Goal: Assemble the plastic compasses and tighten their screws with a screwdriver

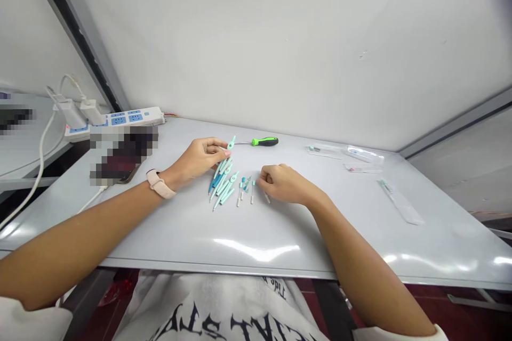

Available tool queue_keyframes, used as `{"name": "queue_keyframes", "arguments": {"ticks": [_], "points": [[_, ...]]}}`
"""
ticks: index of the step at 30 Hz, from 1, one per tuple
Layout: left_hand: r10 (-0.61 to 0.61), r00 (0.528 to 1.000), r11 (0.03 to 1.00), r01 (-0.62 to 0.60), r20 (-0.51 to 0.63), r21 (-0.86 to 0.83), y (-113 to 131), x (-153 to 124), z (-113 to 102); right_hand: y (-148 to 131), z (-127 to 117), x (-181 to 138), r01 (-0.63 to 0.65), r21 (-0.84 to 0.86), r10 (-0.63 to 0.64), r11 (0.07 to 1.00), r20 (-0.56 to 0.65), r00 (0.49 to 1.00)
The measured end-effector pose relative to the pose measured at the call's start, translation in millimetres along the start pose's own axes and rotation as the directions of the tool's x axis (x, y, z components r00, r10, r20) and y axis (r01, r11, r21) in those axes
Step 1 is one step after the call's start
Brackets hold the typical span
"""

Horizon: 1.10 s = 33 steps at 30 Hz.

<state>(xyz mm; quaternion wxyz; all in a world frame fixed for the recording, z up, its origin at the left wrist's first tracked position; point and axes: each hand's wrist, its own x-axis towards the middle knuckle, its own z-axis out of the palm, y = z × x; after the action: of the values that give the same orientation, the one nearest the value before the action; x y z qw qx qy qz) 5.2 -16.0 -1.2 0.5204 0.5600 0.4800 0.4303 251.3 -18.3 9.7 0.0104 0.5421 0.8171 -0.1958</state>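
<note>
My left hand is closed, thumb and fingers pinching the head of a mint-green drawing compass. Below it lies a pile of mint and blue compasses, their legs pointing toward me. My right hand rests on the table with curled fingers beside a group of small clear tubes with white and teal ends, which look like lead cases. One more small tube shows partly under this hand. Whatever its fingertips hold, if anything, is hidden.
A green-and-black screwdriver lies behind the compasses. Clear plastic sleeves with small items lie at right. On the left are a power strip with plugged-in chargers and a blurred-out dark device with a white cable. A wall stands behind.
</note>
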Motion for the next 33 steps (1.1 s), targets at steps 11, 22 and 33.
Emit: {"name": "queue_keyframes", "arguments": {"ticks": [11,22,33], "points": [[-0.005,1.0,1.0,0.005,0.01,-0.005,-2,1,0,1,4,2,-0.031,0.065,0.035,0.997,-0.066,0.997],[-0.005,0.999,1.0,0.005,0.032,0.003,-2,0,0,-5,4,2,0.009,0.256,0.046,0.967,-0.21,0.977],[0.011,0.999,1.0,-0.011,0.052,-0.007,-5,1,0,5,11,7,0.048,0.365,0.062,0.93,-0.283,0.957]]}}
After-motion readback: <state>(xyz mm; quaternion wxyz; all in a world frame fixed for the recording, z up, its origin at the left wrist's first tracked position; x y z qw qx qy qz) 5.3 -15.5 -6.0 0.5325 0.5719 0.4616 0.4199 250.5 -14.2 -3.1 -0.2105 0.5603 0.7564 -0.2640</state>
